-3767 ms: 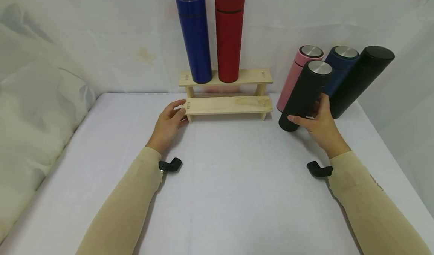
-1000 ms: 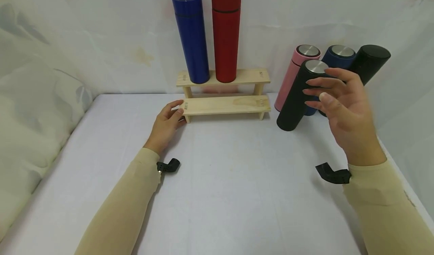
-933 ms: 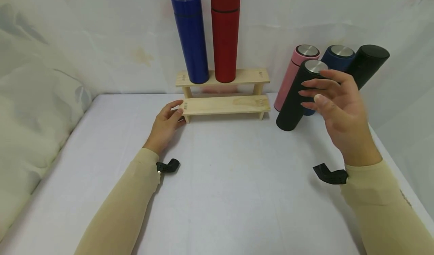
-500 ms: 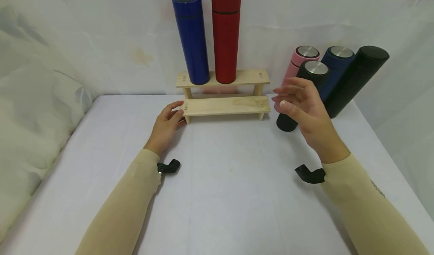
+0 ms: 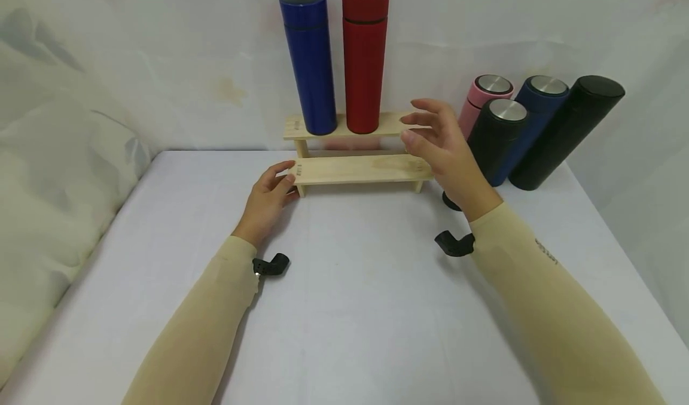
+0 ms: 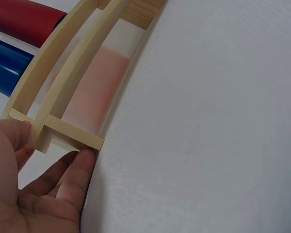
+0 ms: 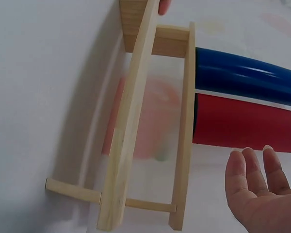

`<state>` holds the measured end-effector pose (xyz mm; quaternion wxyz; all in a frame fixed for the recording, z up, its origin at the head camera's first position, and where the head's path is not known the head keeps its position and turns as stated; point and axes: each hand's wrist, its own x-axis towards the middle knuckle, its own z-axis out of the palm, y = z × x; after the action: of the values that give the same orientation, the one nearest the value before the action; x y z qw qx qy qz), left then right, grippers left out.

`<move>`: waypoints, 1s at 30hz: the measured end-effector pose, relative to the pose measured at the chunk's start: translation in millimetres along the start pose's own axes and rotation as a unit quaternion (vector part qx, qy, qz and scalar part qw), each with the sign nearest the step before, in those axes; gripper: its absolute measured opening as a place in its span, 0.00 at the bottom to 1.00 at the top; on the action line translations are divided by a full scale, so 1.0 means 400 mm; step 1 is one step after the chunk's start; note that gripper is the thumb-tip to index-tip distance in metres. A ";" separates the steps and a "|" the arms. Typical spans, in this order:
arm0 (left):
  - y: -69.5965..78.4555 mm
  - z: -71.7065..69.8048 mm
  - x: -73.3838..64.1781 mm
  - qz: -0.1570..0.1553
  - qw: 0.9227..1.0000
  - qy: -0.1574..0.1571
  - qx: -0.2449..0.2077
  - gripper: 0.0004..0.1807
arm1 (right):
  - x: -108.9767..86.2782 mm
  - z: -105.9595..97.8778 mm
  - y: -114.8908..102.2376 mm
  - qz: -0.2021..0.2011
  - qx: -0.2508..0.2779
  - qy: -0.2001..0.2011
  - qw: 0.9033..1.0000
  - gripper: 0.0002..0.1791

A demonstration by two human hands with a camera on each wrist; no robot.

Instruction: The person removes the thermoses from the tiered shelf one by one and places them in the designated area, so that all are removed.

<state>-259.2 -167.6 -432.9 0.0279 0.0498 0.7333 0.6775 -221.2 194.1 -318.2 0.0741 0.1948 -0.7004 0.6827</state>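
Note:
A two-step wooden stand (image 5: 350, 170) is at the back of the table. My left hand (image 5: 265, 204) holds its left end, the thumb at the board and fingers by the leg in the left wrist view. On the upper step stand a glossy blue thermos bottle (image 5: 309, 64) and a red thermos bottle (image 5: 366, 70). My right hand (image 5: 447, 157) hovers by the stand's right end, fingers loosely bent and holding nothing; the right wrist view has it beside the red bottle (image 7: 242, 121). Behind its wrist, a black steel-lidded thermos bottle (image 5: 496, 136) is partly hidden.
Right of the stand are a pink thermos bottle (image 5: 473, 106), a navy thermos bottle (image 5: 533, 118) and an all-black bottle (image 5: 570, 130), close together. A white cloth covers the table (image 5: 355, 309). Pale fabric hangs behind and at both sides.
My right hand gripped the steel-lidded black bottle at first, then let go, lifted and moved left to the stand's right end. That bottle stayed standing. The left hand kept its place.

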 end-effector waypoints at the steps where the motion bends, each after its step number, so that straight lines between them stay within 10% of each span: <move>1: -0.001 0.000 0.000 -0.001 1.000 0.000 -0.001 0.25 | 0.010 0.004 0.004 0.002 -0.004 0.003 1.000 0.34; 30: 0.015 0.019 -0.006 0.005 1.000 0.005 0.009 0.23 | 0.212 0.067 0.023 0.100 0.029 0.071 0.992 0.45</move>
<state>-255.7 -160.1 -427.7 0.0207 0.0504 0.7393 0.6712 -297.6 153.0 -296.9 0.0495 0.0770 -0.6890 0.7190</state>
